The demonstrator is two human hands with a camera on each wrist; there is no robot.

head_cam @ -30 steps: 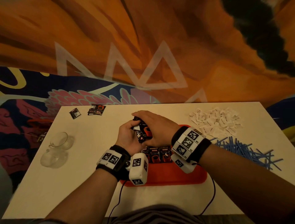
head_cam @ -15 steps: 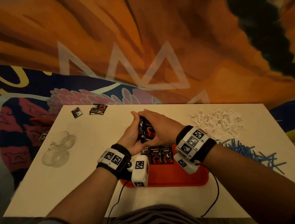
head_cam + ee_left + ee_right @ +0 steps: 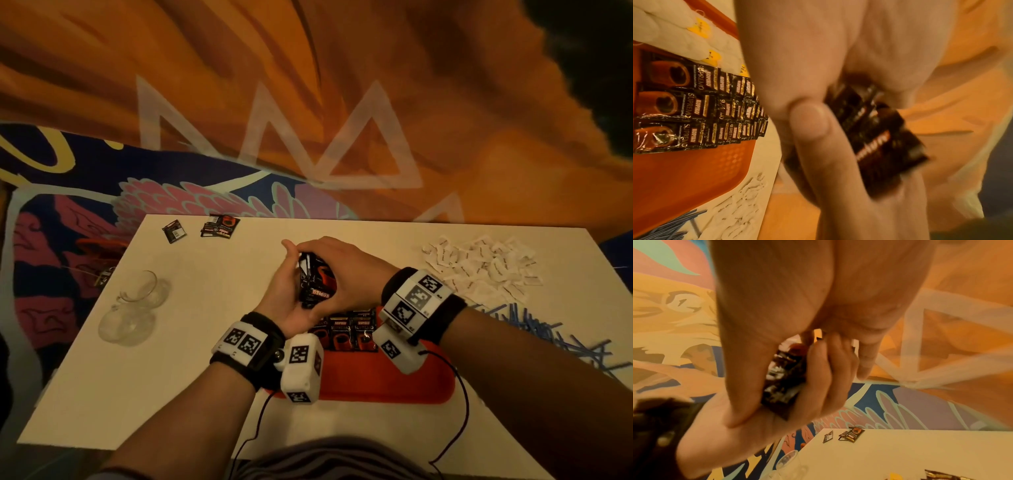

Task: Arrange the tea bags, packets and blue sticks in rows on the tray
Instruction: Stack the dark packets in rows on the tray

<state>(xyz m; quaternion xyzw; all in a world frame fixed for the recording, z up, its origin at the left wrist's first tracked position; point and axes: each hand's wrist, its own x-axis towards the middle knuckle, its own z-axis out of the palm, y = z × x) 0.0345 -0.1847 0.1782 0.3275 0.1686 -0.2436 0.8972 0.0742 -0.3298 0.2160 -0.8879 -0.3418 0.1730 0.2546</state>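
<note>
Black packets (image 3: 315,284) sit stacked, apparently upright, gripped between both hands (image 3: 318,274) above the orange tray (image 3: 383,380).

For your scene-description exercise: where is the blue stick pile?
Head view: the blue sticks lie on the table's right side, just nearer than the white packets.

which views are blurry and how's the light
Head view: dim, warm light, fairly sharp, table edges bowed by the wide lens. Left wrist view: packets on the tray sharp, held packets smeared. Right wrist view: both hands and held packets motion-blurred.
</note>
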